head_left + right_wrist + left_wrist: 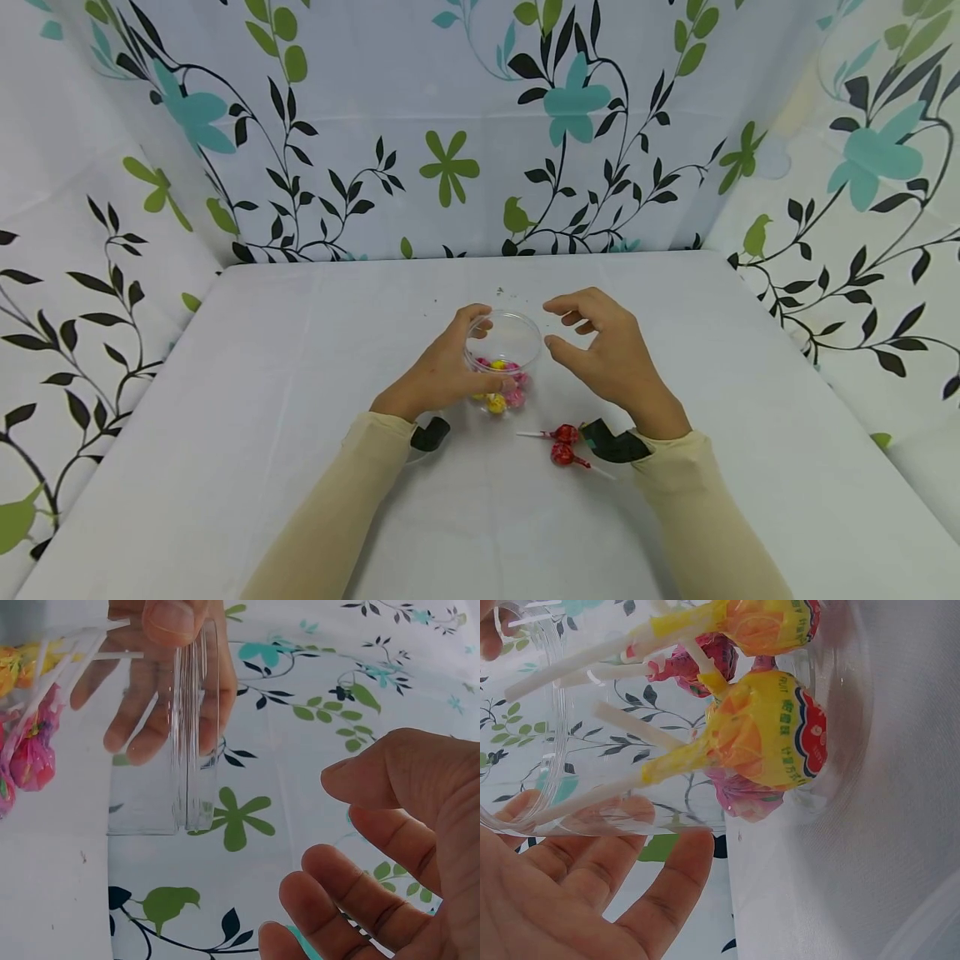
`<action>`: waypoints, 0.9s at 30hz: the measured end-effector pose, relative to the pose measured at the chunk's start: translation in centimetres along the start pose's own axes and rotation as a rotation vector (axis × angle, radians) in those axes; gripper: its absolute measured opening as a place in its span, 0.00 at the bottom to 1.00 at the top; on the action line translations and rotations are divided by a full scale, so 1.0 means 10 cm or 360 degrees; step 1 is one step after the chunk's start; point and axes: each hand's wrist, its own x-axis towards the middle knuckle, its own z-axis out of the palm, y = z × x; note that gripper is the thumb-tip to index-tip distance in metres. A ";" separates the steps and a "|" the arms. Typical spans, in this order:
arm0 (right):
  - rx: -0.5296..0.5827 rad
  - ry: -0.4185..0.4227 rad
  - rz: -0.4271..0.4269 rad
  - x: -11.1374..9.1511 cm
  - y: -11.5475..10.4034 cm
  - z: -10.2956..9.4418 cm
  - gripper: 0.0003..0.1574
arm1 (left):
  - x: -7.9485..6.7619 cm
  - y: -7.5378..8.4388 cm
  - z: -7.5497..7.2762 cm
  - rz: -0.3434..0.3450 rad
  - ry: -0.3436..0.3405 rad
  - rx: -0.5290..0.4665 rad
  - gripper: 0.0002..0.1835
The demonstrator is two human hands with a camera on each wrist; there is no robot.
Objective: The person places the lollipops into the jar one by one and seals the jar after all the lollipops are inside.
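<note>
Left hand [442,367] wraps the clear jar [502,340] from its left side: my thumb lies across the near wall, my fingers are bent round the far side up by the rim. So, gripping the jar. Wrist comes in low from the near left, palm turned inward. Jar stands upright on the white table [300,400], near the middle, between my two hands.

Right hand [609,354] is raised just right of the rim, apart from it, holding nothing. Fingers half bent, pointing at the jar, thumb below them with a clear gap between; palm faces left. Both forearms angle in from the near edge, beige sleeves [330,508] down to the wrists.

In the jar: yellow lollipops [759,731] and pink lollipops [746,796], heads at the bottom, sticks toward the rim. Two red lollipops [562,454] lie on the table beside my right wrist.
</note>
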 end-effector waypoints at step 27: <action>-0.0095 -0.0368 0.0411 -0.70 0.43 -0.09 0.21 | 0.02 0.01 0.01 -0.0075 -0.0010 0.0029 0.58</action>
